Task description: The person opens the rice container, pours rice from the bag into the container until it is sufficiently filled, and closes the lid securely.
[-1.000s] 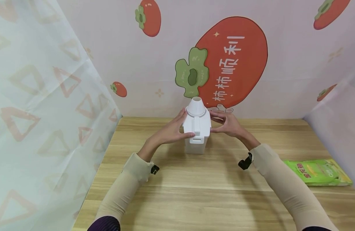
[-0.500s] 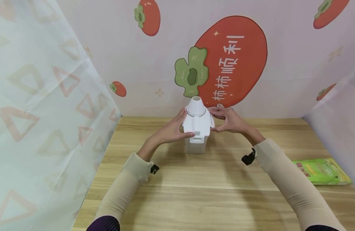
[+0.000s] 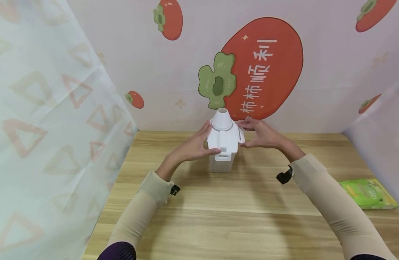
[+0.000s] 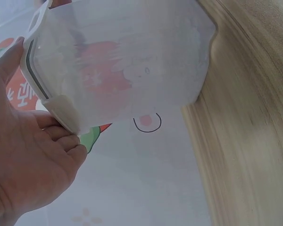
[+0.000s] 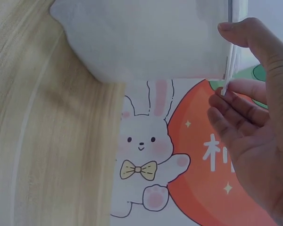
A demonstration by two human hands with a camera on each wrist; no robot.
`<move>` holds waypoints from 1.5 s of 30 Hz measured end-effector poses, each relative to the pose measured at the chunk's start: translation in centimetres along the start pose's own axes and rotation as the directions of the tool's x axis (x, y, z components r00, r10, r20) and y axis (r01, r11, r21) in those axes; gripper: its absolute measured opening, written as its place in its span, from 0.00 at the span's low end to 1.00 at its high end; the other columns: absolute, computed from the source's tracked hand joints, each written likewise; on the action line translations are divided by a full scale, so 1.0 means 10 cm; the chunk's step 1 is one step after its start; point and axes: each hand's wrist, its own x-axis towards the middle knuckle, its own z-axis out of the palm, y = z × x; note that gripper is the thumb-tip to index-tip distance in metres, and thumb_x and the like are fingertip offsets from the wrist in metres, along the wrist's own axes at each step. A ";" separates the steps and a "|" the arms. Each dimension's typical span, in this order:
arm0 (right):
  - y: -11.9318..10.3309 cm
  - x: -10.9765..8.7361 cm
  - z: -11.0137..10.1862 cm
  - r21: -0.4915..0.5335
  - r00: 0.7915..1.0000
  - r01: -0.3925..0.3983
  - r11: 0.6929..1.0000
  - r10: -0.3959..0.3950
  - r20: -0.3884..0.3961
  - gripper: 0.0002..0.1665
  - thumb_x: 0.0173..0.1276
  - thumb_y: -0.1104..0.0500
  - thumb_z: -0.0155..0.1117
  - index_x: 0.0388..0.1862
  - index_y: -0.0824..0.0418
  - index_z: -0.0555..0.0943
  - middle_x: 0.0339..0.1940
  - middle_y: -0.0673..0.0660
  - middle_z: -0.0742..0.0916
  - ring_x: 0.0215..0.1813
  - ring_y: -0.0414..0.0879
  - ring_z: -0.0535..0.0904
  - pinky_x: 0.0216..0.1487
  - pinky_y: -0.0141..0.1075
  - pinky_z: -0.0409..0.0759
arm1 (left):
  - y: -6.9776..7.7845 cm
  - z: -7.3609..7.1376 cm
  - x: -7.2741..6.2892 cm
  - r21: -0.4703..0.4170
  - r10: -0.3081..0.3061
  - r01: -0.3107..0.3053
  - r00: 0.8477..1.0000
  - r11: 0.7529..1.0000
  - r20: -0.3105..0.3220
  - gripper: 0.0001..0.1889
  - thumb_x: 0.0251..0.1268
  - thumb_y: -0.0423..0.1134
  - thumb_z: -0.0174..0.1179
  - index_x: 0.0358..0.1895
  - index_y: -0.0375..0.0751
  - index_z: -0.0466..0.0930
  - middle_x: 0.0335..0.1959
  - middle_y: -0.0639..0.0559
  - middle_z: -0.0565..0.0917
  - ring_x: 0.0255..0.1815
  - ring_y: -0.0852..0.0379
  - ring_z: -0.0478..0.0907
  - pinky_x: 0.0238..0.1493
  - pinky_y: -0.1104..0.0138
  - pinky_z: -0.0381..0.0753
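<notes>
A translucent plastic storage container (image 3: 220, 167) with a white lid (image 3: 231, 145) stands upright on the table. Its lid carries a cone-shaped spout (image 3: 222, 121) and side clips. My left hand (image 3: 194, 147) grips the lid's left side, thumb across the front; in the left wrist view its curled fingers lie against the lowered left clip (image 4: 63, 113). On the other side, my right hand (image 3: 262, 134) holds the right lid clip (image 3: 241, 134), which sticks outward. In the right wrist view, the fingertips are behind that clip's edge (image 5: 229, 70) and the thumb is at the lid.
A green packet (image 3: 369, 195) lies at the right of the wooden table (image 3: 218, 216), partly behind the right sleeve. A printed wall covering (image 3: 173, 72) rises directly behind the container, and another (image 3: 56, 144) closes off the left side.
The right lid clip has swung outward and up from the container's side, with my right hand moving slightly right. My left hand has kept its hold.
</notes>
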 end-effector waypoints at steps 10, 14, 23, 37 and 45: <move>-0.03 -0.03 -0.14 -0.047 1.000 0.013 0.999 -0.014 -0.023 0.46 0.51 0.56 0.90 0.70 0.63 0.82 0.58 0.61 0.88 0.56 0.58 0.81 0.58 0.56 0.83 | 0.04 -0.01 0.03 0.007 0.009 -0.009 1.000 1.000 0.000 0.61 0.67 0.67 0.66 0.87 0.39 0.38 0.90 0.46 0.35 0.89 0.54 0.36 0.86 0.56 0.51; -0.06 -0.02 -0.19 -0.081 1.000 0.019 0.997 -0.021 -0.019 0.46 0.50 0.55 0.89 0.69 0.64 0.82 0.61 0.66 0.88 0.61 0.62 0.83 0.60 0.59 0.83 | 0.05 -0.02 0.05 0.008 0.013 -0.013 1.000 1.000 0.003 0.61 0.67 0.67 0.67 0.87 0.38 0.38 0.90 0.44 0.35 0.89 0.54 0.35 0.86 0.56 0.50; -0.11 0.02 -0.28 -0.138 0.999 0.043 0.989 -0.044 -0.003 0.46 0.48 0.55 0.90 0.67 0.68 0.83 0.56 0.64 0.89 0.55 0.59 0.86 0.55 0.55 0.85 | 0.05 -0.04 0.06 0.019 0.023 -0.023 1.000 1.000 0.000 0.62 0.67 0.67 0.67 0.87 0.37 0.38 0.89 0.43 0.36 0.89 0.54 0.35 0.86 0.56 0.50; -0.07 -0.01 -0.17 -0.077 1.000 0.030 0.997 -0.030 -0.003 0.47 0.51 0.54 0.90 0.71 0.61 0.81 0.59 0.60 0.87 0.56 0.55 0.82 0.58 0.55 0.85 | 0.07 -0.03 0.03 0.008 -0.009 0.009 1.000 1.000 0.006 0.62 0.67 0.67 0.67 0.87 0.40 0.37 0.89 0.49 0.33 0.89 0.55 0.35 0.86 0.56 0.50; -0.04 -0.05 -0.14 0.113 0.997 -0.071 0.991 0.067 0.042 0.47 0.57 0.56 0.87 0.74 0.63 0.78 0.68 0.64 0.83 0.69 0.64 0.80 0.67 0.58 0.81 | 0.04 0.00 0.03 0.007 -0.012 0.012 1.000 1.000 0.010 0.62 0.66 0.70 0.66 0.88 0.42 0.37 0.89 0.51 0.32 0.89 0.54 0.36 0.85 0.55 0.52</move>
